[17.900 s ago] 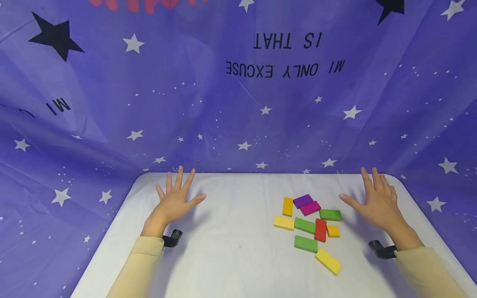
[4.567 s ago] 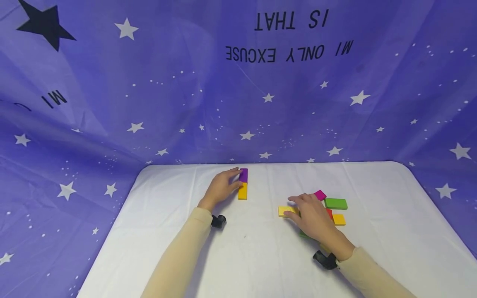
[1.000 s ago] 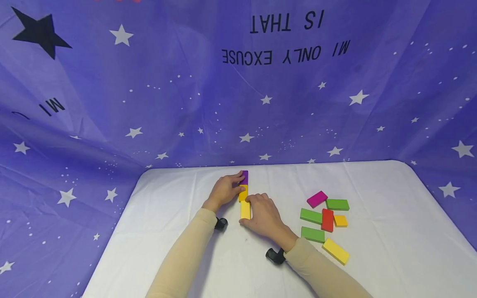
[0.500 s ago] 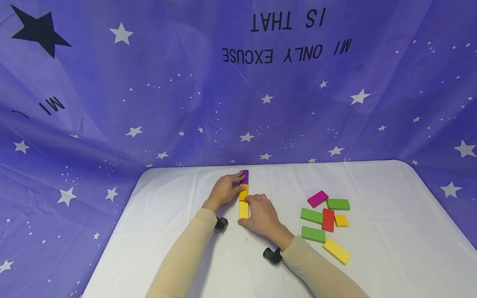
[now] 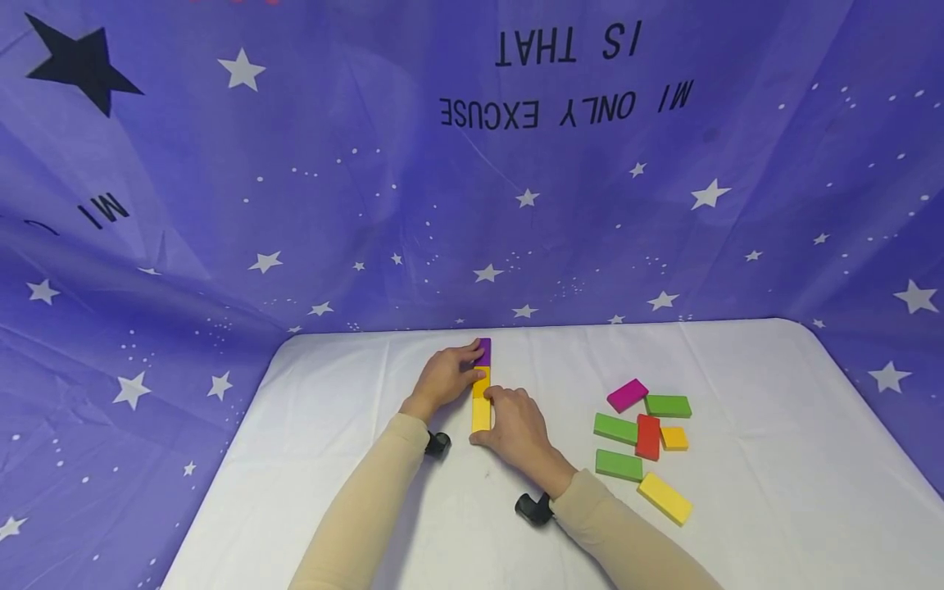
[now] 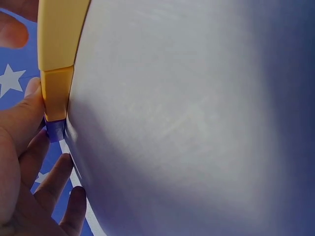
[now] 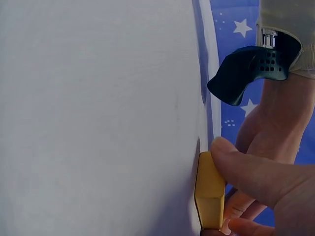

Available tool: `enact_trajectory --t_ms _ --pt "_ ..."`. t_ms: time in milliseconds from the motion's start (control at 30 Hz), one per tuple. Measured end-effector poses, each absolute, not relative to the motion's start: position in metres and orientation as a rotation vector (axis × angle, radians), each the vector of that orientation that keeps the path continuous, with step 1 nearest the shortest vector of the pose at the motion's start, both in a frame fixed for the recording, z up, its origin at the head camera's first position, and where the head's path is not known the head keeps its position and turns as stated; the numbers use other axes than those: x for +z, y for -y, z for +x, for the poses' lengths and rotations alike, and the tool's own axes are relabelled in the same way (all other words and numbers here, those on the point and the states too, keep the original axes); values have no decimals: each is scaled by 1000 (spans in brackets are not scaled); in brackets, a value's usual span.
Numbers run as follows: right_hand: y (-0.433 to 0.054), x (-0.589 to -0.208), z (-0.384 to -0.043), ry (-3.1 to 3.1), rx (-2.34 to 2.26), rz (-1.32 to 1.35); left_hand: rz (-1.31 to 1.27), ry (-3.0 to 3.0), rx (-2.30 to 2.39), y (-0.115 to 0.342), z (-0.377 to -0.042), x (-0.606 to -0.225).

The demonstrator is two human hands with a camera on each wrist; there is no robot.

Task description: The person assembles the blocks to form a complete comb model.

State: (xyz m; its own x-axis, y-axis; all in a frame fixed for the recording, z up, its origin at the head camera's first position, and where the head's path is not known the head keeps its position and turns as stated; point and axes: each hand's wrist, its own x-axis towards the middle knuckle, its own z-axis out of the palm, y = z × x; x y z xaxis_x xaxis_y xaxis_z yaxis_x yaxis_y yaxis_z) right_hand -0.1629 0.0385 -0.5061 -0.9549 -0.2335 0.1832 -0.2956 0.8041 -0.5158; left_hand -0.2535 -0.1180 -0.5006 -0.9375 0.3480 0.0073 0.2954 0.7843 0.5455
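Observation:
Three blocks lie end to end on the white-covered table in the head view: a purple block [image 5: 484, 352] farthest, an orange block [image 5: 482, 385] in the middle and a pale yellow block [image 5: 481, 415] nearest. My left hand [image 5: 442, 377] rests along their left side, fingers at the purple block and thumb on the orange one. My right hand [image 5: 520, 426] pinches the yellow block lengthwise, thumb at its near end and forefinger by the orange joint. In the left wrist view the yellow block [image 6: 61, 37] meets the orange block [image 6: 56, 93]. The right wrist view shows my thumb against the yellow block [image 7: 210, 179].
To the right lies a loose group: a magenta block [image 5: 628, 395], several green blocks, one a green block [image 5: 619, 465] in front, a red block [image 5: 648, 437], a small orange block [image 5: 674, 438] and a longer yellow block [image 5: 665, 498]. A purple star-printed cloth [image 5: 398, 205] rises behind the table.
Earlier all blocks lay in the right-hand group. My right hand has brought the pale yellow block over to the orange one. In the last second it shifted slightly left into line. My left hand stays put.

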Motion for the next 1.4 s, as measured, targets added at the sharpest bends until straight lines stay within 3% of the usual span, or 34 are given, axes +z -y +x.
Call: enact_trajectory --t_ms 867,1400 --pt "-46 -504 -159 2895 930 412 523 -2883 830 116 -252 -497" --pt "-99 -479 -135 2843 1037 372 510 -2867 865 117 -252 -498"
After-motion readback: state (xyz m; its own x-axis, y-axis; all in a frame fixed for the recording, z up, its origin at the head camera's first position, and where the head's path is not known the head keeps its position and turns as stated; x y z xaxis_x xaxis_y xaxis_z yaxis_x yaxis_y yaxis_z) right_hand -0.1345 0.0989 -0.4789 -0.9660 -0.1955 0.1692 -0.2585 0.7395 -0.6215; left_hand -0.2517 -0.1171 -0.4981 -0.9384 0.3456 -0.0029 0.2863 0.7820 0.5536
